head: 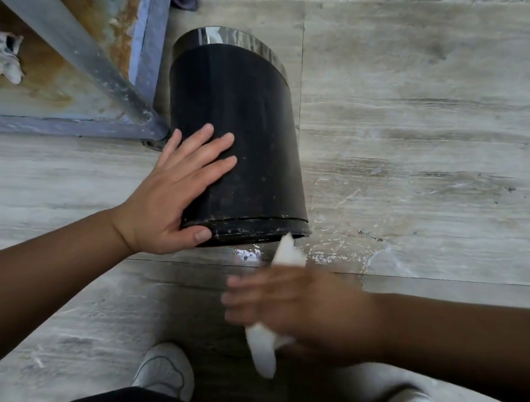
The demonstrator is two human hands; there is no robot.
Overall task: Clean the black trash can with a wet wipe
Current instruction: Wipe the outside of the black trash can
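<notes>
The black trash can (247,139) lies tipped on the floor, its chrome rim pointing away from me and its dusty base toward me. My left hand (175,194) rests flat on the can's lower left side, fingers spread, thumb hooked under the base edge. My right hand (304,307) is blurred, just below the can's base, shut on a white wet wipe (261,349) whose ends stick out above and below the fist. The wipe's upper end touches or nearly touches the base rim.
A rusty blue metal frame (76,47) with a grey pipe stands left of the can, close to its side. The floor (427,153) is grey wood-look tile with wet streaks near the base. My two white shoes (165,371) are at the bottom.
</notes>
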